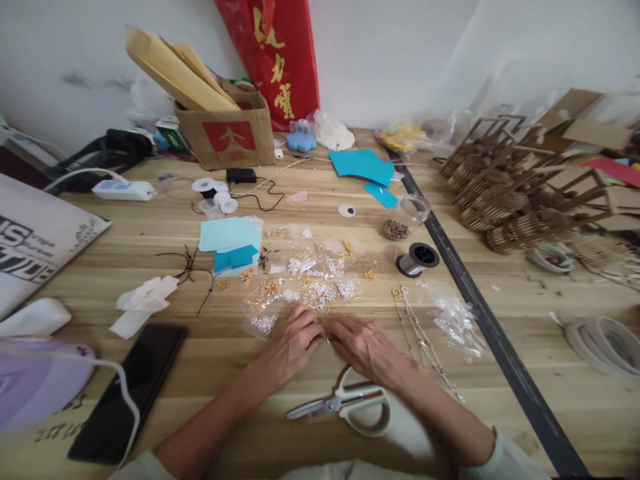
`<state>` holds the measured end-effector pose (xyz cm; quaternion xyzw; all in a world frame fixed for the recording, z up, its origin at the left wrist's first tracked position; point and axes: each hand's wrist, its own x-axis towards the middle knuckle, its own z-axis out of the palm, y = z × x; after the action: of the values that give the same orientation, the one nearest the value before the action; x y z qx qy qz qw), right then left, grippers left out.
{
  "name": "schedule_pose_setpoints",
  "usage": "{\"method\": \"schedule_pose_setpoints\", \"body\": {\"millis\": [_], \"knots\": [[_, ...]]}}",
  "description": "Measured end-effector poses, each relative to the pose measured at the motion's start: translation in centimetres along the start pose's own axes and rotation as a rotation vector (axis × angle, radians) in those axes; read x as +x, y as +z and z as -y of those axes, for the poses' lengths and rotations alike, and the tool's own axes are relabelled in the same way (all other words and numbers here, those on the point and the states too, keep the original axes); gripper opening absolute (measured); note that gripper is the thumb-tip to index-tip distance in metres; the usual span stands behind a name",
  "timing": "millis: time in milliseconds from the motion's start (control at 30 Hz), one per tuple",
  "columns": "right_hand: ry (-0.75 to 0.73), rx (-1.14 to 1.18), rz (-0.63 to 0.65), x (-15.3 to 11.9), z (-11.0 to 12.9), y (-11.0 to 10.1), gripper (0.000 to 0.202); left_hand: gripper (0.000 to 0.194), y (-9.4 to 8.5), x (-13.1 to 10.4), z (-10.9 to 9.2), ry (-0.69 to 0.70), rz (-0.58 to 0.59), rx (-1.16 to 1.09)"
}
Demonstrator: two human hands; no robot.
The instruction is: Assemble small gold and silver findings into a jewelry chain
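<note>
My left hand [295,338] and my right hand [364,343] nearly meet at the middle of the wooden table, fingers pinched together. Between their fingertips shows a tiny ring-like piece [329,339], with a thin strand by it; what exactly each hand grips is too small to tell. Just beyond them lie clear bags with silver beads [319,293] and gold beads [270,289]. Scissors [345,402] with pale handles rest below my right hand, blades pointing left. Two chains [423,333], gold and silver, lie to the right of my right hand.
A wire spool [417,259] and a bead jar [397,229] stand back right, near a dark strip [470,293]. At left are a black phone [131,390], white tissue [144,303] and blue cards [231,235]. A cardboard box [225,137] stands behind; wooden racks [520,193] sit far right.
</note>
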<state>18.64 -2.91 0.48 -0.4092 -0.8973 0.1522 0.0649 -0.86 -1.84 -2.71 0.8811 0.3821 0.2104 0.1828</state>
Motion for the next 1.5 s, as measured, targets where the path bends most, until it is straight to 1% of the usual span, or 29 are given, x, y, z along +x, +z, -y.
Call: {"method": "schedule_pose_setpoints", "body": {"millis": [300,433,633,767,967,1200,1367,1500], "knots": [[0.015,-0.047,-0.002,0.2,0.2,0.6,0.014,0.021,-0.1,0.3,-0.2,0.014,-0.007,0.046],[0.029,-0.049,0.003,0.1,0.1,0.7,0.011,0.024,0.0,0.4,-0.4,0.014,-0.001,0.079],[0.029,-0.031,-0.025,0.0,0.6,0.0,0.001,0.021,-0.1,0.3,-0.7,0.015,0.027,0.106],[0.030,-0.012,-0.042,0.2,0.7,0.0,0.004,0.021,0.1,0.1,-0.4,0.023,0.046,0.104],[0.068,-0.030,-0.044,0.4,0.6,0.7,0.003,0.020,0.5,-0.1,0.1,0.018,0.034,0.127],[0.056,-0.059,-0.097,0.2,0.1,1.2,0.005,0.018,0.0,-0.1,0.1,0.000,0.016,0.082],[0.058,-0.057,-0.088,0.2,0.1,1.0,0.006,0.018,-0.6,0.0,0.0,0.000,0.023,0.048],[0.066,-0.046,-0.059,0.2,0.2,0.6,0.005,0.016,-1.0,0.1,0.2,-0.014,-0.004,-0.011]]}}
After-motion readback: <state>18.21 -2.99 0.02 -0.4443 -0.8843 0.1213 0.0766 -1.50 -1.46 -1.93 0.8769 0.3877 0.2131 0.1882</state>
